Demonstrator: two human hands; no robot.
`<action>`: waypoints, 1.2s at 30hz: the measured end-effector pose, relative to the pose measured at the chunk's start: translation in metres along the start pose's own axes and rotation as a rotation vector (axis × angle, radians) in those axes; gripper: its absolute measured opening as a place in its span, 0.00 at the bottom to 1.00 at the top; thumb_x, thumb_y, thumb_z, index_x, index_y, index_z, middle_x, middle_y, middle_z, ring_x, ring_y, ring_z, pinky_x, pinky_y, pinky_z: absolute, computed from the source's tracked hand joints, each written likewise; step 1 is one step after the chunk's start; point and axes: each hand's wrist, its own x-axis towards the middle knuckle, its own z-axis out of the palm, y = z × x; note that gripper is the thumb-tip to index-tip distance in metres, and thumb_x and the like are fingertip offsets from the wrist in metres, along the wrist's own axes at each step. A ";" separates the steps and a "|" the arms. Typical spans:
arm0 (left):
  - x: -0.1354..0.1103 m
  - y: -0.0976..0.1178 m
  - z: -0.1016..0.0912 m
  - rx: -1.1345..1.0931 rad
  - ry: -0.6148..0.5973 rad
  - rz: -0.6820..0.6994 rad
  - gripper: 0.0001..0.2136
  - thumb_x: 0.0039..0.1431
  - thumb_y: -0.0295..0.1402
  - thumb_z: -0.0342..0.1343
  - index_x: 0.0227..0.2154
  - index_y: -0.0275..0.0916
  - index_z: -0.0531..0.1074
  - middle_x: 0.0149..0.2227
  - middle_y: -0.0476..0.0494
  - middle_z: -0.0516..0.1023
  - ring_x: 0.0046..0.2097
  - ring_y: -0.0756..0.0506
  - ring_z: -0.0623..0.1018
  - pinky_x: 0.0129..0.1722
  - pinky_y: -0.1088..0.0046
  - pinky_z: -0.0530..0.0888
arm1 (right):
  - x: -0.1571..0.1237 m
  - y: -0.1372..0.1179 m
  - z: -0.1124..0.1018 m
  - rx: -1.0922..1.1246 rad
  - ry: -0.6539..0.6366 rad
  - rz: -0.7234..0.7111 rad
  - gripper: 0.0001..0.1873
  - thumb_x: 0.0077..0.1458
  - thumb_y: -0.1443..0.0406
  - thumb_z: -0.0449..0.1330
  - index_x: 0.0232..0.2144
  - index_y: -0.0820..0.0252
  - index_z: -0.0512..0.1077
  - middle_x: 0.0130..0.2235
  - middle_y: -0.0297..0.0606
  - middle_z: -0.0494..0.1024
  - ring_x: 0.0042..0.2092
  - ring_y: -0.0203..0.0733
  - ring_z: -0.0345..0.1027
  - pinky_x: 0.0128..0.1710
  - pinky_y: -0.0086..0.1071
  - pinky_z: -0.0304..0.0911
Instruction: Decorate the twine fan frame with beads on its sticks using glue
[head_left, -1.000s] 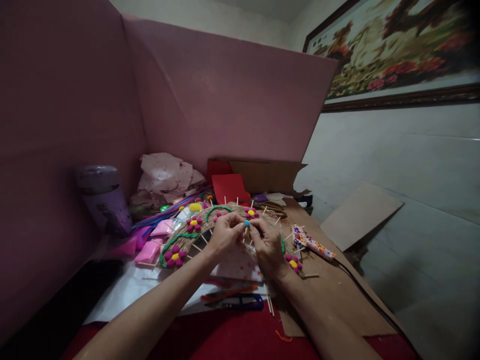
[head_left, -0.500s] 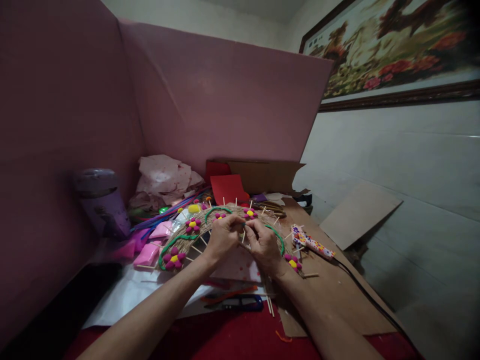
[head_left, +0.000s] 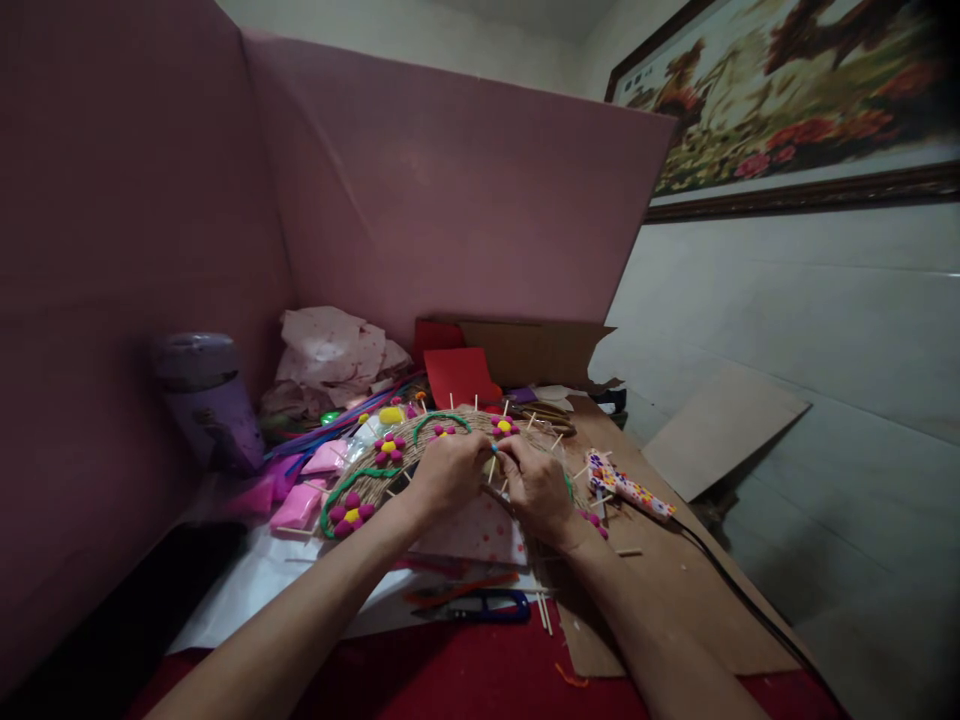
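My left hand [head_left: 454, 474] and my right hand [head_left: 537, 486] meet at the fingertips. Between them is a small blue piece [head_left: 494, 449], perhaps modelling clay; its exact kind is too small to make out. Both hands are closed in a pinch over a twine-wrapped ring [head_left: 367, 487] with short wooden sticks jutting out around it. Purple flowers with yellow centres, such as one flower [head_left: 352, 515], decorate the ring along with green wavy strips [head_left: 328, 517]. My hands and forearms hide part of the ring's middle and right side.
A flower-patterned glue gun [head_left: 628, 487] with a black cord lies on cardboard [head_left: 697, 590] at the right. Blue-handled thread snips [head_left: 487, 606] rest in front. Pink packets [head_left: 298, 506], a purple tumbler [head_left: 214, 410] and crumpled paper [head_left: 330, 350] stand at the left.
My fingers have shifted slightly around the blue piece, which shows a little more. My right hand now covers more of the ring's right side. The whole view has moved slightly.
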 end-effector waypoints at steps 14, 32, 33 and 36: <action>0.005 -0.002 -0.013 0.058 -0.099 0.166 0.10 0.59 0.31 0.43 0.35 0.37 0.70 0.28 0.42 0.75 0.32 0.46 0.74 0.33 0.72 0.65 | 0.004 0.000 -0.006 0.123 0.030 -0.033 0.07 0.58 0.67 0.48 0.31 0.59 0.66 0.29 0.36 0.71 0.32 0.38 0.65 0.32 0.29 0.56; 0.006 -0.002 -0.022 -0.360 -0.123 0.085 0.08 0.53 0.28 0.47 0.22 0.37 0.69 0.20 0.50 0.69 0.24 0.53 0.67 0.25 0.78 0.61 | 0.004 0.000 -0.006 0.335 0.008 0.014 0.07 0.57 0.69 0.49 0.32 0.58 0.66 0.29 0.35 0.70 0.32 0.37 0.64 0.32 0.28 0.57; 0.007 -0.002 -0.022 -0.463 -0.143 0.049 0.08 0.53 0.29 0.47 0.22 0.36 0.69 0.20 0.50 0.70 0.23 0.53 0.67 0.23 0.79 0.61 | 0.004 -0.001 -0.006 0.358 0.014 0.022 0.07 0.57 0.69 0.49 0.32 0.58 0.66 0.29 0.35 0.70 0.32 0.37 0.64 0.33 0.28 0.57; 0.007 -0.001 -0.020 -0.737 -0.223 -0.074 0.11 0.55 0.35 0.46 0.23 0.35 0.68 0.18 0.50 0.70 0.19 0.54 0.66 0.19 0.80 0.61 | 0.003 -0.005 -0.006 0.359 0.026 0.045 0.07 0.56 0.69 0.48 0.31 0.58 0.66 0.28 0.34 0.69 0.31 0.37 0.63 0.32 0.29 0.56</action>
